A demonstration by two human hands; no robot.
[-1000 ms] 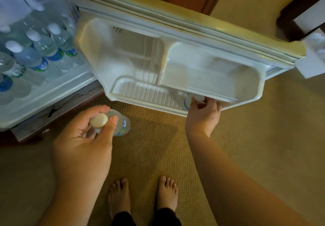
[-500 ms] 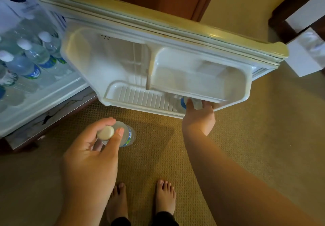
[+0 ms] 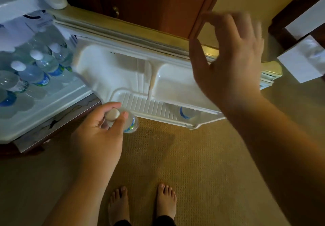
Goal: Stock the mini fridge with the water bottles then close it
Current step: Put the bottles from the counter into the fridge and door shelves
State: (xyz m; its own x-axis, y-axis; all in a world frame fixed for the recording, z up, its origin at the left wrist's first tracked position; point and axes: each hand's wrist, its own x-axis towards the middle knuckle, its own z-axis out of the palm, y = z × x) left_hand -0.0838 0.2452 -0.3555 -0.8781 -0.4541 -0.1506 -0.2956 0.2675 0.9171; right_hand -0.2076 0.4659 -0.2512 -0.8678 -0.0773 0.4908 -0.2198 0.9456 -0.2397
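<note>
Open mini fridge [image 3: 44, 118] with moulded white plastic door [image 3: 112, 71], seen from above.

The left hand [image 3: 98, 134] pinches a clear bottle [image 3: 131, 124] by its round white cap, just in front of the ribbed door shelf [image 3: 149, 105]. The right hand [image 3: 228, 62], blurred, is raised with fingers spread, holding nothing. A second bottle [image 3: 187, 112] stands in that shelf; capped bottles [image 3: 40, 74] with blue labels fill the cabinet. Woven tan carpet [image 3: 193, 155] lies below.
</note>
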